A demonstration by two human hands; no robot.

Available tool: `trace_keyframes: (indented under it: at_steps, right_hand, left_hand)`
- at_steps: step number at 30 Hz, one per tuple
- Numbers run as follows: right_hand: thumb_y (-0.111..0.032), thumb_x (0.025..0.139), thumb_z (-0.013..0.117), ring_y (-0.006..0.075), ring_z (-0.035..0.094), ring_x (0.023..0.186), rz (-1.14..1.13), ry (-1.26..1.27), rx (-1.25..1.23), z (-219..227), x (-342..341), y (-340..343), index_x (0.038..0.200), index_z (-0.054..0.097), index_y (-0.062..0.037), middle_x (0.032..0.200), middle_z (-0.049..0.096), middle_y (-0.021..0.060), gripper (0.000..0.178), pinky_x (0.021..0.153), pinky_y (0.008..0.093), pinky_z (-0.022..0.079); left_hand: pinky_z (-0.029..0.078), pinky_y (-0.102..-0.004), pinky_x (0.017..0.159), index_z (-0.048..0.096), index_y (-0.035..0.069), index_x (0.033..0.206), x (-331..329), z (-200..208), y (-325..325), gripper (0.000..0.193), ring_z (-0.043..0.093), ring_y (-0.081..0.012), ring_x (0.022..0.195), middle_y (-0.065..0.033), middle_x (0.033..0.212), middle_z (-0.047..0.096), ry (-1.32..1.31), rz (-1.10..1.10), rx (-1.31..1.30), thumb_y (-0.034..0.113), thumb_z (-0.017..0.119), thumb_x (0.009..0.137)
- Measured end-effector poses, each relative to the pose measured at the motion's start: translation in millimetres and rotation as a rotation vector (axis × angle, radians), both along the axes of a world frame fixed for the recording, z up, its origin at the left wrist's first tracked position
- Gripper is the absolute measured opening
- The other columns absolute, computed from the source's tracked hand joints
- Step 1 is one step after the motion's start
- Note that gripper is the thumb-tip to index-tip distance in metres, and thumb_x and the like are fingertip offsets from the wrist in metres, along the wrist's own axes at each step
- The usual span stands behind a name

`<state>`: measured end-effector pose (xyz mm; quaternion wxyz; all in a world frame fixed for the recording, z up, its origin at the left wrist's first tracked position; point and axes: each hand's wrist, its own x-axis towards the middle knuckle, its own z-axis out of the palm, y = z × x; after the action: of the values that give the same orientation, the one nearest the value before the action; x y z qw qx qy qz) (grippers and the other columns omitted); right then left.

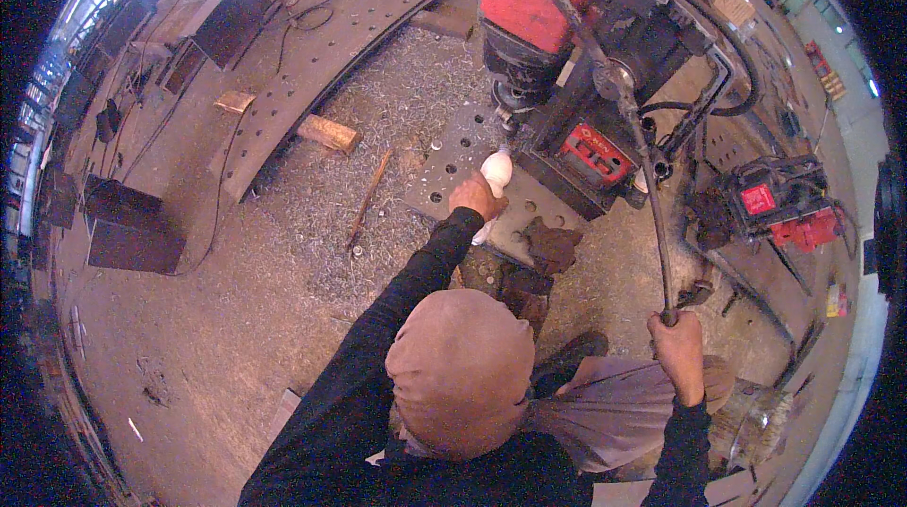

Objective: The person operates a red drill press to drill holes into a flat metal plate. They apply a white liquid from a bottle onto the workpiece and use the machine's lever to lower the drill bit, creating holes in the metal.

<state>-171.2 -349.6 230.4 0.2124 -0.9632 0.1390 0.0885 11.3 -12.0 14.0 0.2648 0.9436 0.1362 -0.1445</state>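
My left hand (477,195) is wrapped round a white plastic bottle (497,170). The bottle's top end points toward the drill bit (508,121) of a large red and black magnetic drill (539,6). That drill stands on a steel plate (515,226) with round holes. To the right, my right hand (678,346) grips the lower end of a long lever handle (658,242), which runs up to the hub on the drill's side. A dark crumpled rag (553,245) lies on the plate near the bottle.
Curly metal shavings (364,129) cover the floor left of the plate. A long curved plate (283,96) with holes rests on wooden blocks (328,134). At right sits a second red and black machine (779,205). Steel boxes (137,228) stand at left; cables cross the floor.
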Motion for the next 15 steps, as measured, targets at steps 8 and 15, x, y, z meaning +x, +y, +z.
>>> trace_keyframes:
  at_steps: [8,15]
  right_hand:
    - [-0.018,0.083,0.062,0.0163,0.054,0.045,-0.005,-0.018,0.010,-1.8,-0.3,-2.4,0.062,0.054,0.0025,0.051,0.054,0.0071,0.030,0.046,0.0344,0.041]
    - [-0.017,0.084,0.061,0.0167,0.056,0.045,-0.020,-0.015,0.000,-6.2,-1.6,-7.2,0.062,0.055,0.0013,0.052,0.055,0.0070,0.029,0.046,0.0341,0.043]
  left_hand:
    - [0.052,-0.0434,0.091,0.053,0.000,0.118,-0.4,1.0,1.8,0.073,0.064,-0.0349,0.106,-0.0207,0.113,0.065,0.013,0.000,-0.005,0.048,0.077,0.069]
    - [0.053,-0.0432,0.090,0.053,0.000,0.118,-1.2,5.4,1.7,0.073,0.065,-0.0348,0.105,-0.0207,0.113,0.066,0.013,-0.001,-0.015,0.048,0.078,0.069]
